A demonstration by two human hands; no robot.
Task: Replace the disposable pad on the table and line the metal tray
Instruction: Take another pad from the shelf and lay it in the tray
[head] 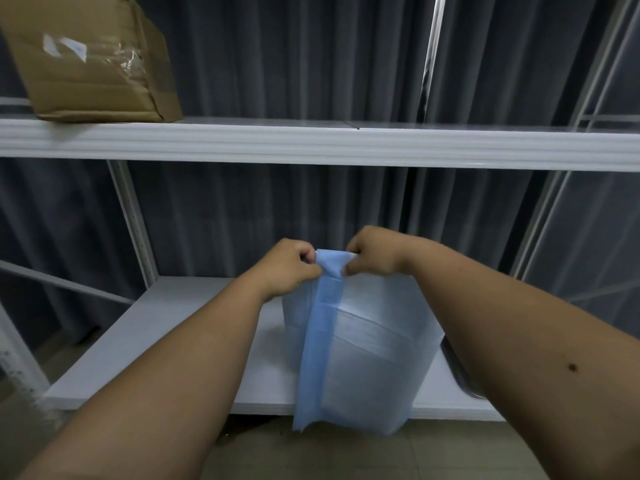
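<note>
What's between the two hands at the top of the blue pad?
In the head view, only the pad's folded top edge spans the gap; the left hand and right hand pinch it at either side.

Two bare forearms in view, no sleeves, no gloves, no watch or rings visible. Left hand and right hand both bare, nails short from what shows. Right forearm has one small dark mole on the side facing the camera, plus a few faint specks nearer the wrist. Upper arms out of frame.
</note>
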